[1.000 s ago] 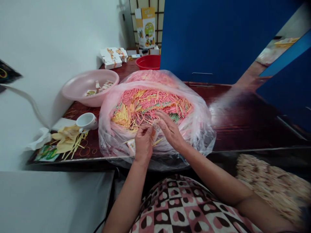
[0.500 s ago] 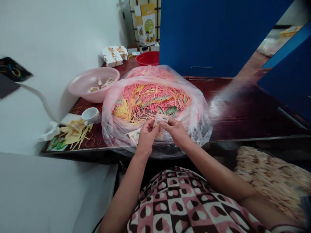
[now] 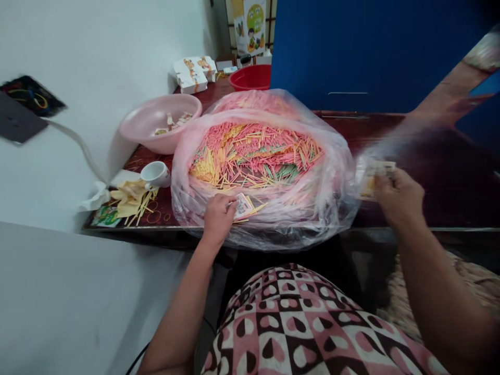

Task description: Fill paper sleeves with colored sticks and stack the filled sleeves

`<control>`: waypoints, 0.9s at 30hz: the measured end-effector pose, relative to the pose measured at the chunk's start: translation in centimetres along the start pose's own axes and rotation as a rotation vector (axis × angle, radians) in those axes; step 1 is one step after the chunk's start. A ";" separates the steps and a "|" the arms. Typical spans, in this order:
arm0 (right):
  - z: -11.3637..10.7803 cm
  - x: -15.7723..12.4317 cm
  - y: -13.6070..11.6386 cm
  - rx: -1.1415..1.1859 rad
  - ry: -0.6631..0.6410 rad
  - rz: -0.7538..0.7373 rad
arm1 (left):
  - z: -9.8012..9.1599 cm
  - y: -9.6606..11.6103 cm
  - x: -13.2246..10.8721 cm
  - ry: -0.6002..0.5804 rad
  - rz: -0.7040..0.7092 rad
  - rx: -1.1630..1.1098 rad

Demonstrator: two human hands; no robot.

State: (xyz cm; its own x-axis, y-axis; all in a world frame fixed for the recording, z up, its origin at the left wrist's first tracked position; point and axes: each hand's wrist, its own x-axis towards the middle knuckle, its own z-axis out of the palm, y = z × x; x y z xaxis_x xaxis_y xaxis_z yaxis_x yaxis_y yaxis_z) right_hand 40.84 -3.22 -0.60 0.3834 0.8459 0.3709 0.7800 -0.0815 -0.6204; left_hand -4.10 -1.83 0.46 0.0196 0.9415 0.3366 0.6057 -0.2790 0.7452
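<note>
Left hand (image 3: pixel 219 219) pinching a paper packet (image 3: pixel 242 205) at the near rim of a plastic bag (image 3: pixel 336 208) of coloured sticks (image 3: pixel 253 156); right hand (image 3: pixel 400 198) gripping a second packet (image 3: pixel 375 179) over the table (image 3: pixel 441 203), slippage possible from a loose grip.

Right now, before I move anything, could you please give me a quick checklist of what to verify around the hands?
1. The right hand holds the printed paper packet: ok, though the picture is blurred there.
2. The left hand grips the paper slip: cannot tell; its fingers are at the slip's edge.
3. The mouth of the clear plastic bag is open: ok, the coloured sticks show inside.
4. All the sticks are in the main heap: not ok; a few lie loose beside the slip.
5. The white cup is apart from the bag: cannot tell; they are very close.
</note>
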 end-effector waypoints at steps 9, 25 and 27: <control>0.3 0.6 0.0 -0.382 0.109 0.213 | 1.9 -2.1 1.8 -0.102 0.019 0.229; 13.6 -4.2 -23.5 0.754 -1.034 -0.093 | -0.2 0.8 0.4 0.087 0.229 0.036; 13.8 -4.1 -23.3 0.793 -1.025 -0.011 | -0.4 0.7 0.6 0.080 0.134 -0.058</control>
State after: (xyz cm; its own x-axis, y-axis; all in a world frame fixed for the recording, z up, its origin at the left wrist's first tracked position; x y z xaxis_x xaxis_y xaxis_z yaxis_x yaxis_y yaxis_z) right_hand 14.24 2.44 2.81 -0.4474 0.8890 -0.0975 0.1412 -0.0374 -0.9893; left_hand -3.93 -1.52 1.42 0.0324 0.8777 0.4780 0.5551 -0.4135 0.7217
